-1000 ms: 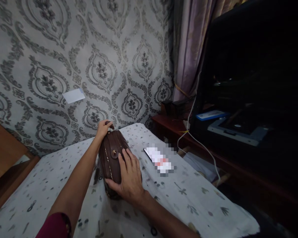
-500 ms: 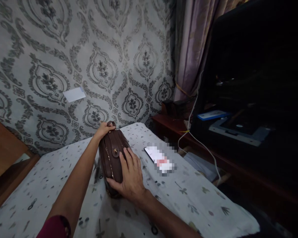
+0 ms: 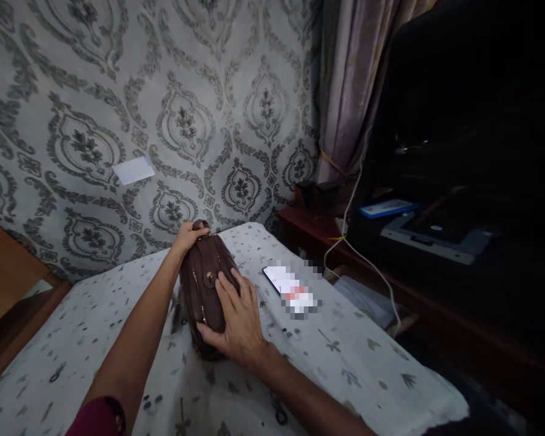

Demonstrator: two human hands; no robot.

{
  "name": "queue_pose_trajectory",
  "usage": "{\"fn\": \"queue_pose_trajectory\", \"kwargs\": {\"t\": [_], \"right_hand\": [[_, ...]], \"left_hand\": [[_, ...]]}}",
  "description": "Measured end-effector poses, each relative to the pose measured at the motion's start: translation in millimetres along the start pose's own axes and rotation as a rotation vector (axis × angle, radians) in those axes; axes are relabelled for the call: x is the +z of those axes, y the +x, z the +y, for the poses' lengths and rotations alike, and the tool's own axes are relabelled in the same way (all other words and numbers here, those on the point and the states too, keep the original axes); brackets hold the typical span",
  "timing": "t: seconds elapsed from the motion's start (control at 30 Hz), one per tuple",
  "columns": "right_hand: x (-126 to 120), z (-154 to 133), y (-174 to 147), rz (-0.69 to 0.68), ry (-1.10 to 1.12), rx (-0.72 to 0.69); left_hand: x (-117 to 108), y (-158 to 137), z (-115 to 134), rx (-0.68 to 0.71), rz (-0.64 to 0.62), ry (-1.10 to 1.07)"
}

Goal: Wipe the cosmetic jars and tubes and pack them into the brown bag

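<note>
A brown leather-look handbag [image 3: 198, 266] with gold zips and a round gold clasp lies on a patterned white cloth. At its far end, my left hand [image 3: 189, 236] is closed around the base of a strap or handle loop; part of the grip is hidden. My right hand [image 3: 238, 318] rests on the nearer part of the bag, fingers stretched out and thumb spread to the left side. To the right of the bag lies a phone [image 3: 284, 284] with a lit screen, partly blurred out.
The cloth [image 3: 118, 321] covers a bed-like surface against a wallpapered wall. On the right are a dark red wooden stand [image 3: 295, 224], a large dark screen [image 3: 436, 121] and a hanging white cable [image 3: 376, 269]. A wooden panel [image 3: 9, 272] stands at the left.
The view has shifted slightly. Both hands stay on the handbag, and my right fingers have moved a little on its top.
</note>
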State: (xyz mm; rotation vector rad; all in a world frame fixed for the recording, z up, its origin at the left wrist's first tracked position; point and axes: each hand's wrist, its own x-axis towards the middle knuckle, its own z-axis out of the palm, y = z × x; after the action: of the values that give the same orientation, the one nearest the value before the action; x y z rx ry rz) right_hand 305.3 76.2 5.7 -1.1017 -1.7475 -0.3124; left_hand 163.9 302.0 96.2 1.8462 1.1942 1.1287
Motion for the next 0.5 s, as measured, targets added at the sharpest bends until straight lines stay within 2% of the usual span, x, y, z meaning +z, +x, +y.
{"fn": "queue_pose_trajectory", "kwargs": {"t": [0.27,0.5], "right_hand": [[-0.6,-1.1,0.6,-0.048,0.015,0.025],[-1.8,0.0,0.4,-0.062,0.008,0.027]], "left_hand": [[-1.0,-13.4,8.6,0.047,-0.045,-0.027],[-0.9,-10.3,8.4,0.052,-0.065,0.031]]}}
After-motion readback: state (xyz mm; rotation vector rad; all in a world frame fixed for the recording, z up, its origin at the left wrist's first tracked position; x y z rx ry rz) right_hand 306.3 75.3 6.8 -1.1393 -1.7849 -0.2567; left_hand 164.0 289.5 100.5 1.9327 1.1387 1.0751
